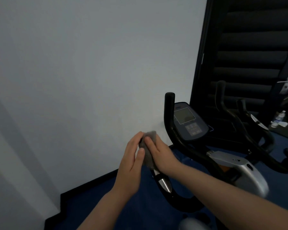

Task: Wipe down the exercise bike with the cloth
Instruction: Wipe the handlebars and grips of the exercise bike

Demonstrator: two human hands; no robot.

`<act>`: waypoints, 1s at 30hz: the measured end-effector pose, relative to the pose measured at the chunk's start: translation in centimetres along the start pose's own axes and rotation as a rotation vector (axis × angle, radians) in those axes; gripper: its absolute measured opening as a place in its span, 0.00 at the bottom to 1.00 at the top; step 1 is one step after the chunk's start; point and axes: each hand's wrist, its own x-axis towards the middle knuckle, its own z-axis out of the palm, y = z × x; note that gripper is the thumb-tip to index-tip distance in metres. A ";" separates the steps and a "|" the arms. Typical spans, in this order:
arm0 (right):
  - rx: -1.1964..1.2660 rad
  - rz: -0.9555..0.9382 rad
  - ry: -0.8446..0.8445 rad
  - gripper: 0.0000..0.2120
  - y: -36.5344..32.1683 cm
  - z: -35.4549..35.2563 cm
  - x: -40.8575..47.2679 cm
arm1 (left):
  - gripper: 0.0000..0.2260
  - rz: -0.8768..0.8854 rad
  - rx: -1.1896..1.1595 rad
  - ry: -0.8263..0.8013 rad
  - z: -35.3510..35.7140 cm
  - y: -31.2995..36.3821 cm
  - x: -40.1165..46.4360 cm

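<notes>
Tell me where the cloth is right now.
In the head view, the grey cloth sits low at centre, held between the left hand and right hand, just left of the exercise bike.

Both hands [145,156] pressed together
</notes>
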 end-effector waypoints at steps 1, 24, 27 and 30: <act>-0.021 0.029 -0.039 0.14 0.9 -0.2 -1.0 | 0.19 -0.007 0.003 0.002 0.0 0.0 -0.1; -0.988 -0.052 -0.940 0.16 1.1 -11.1 -7.1 | 0.29 -0.128 0.192 0.124 7.6 1.2 -4.3; -1.099 -0.097 -0.931 0.12 0.9 -13.1 -7.3 | 0.30 -0.121 0.295 0.156 8.1 1.3 -4.5; -1.149 -0.202 -0.914 0.17 1.4 -10.8 -7.5 | 0.29 -0.132 0.325 0.187 8.4 1.2 -4.4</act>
